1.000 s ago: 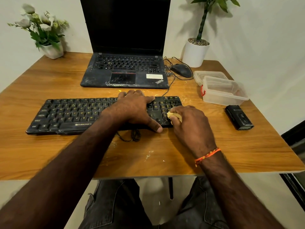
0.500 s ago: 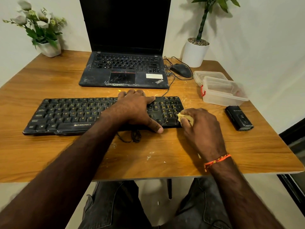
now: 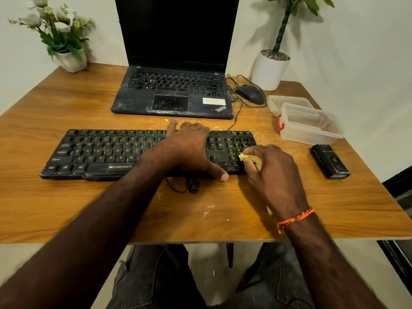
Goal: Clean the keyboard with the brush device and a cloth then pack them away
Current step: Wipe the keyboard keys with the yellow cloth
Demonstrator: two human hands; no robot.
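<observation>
I lay my left hand [image 3: 189,148] flat, fingers straight, across the black Zebronics keyboard [image 3: 107,152] to stop it sliding. My right hand [image 3: 270,172] pinches a bunched yellow cloth [image 3: 249,158] against the keyboard's right-end number keys. The keys look dusty, with yellow legends. Right of the keyboard lies the black brush device [image 3: 330,160].

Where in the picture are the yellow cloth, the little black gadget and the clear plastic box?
yellow cloth [image 3: 243,156]: head view, tip poking from fingers.
black gadget [image 3: 330,161]: head view, top face.
plastic box [image 3: 312,132]: head view, front wall.
</observation>
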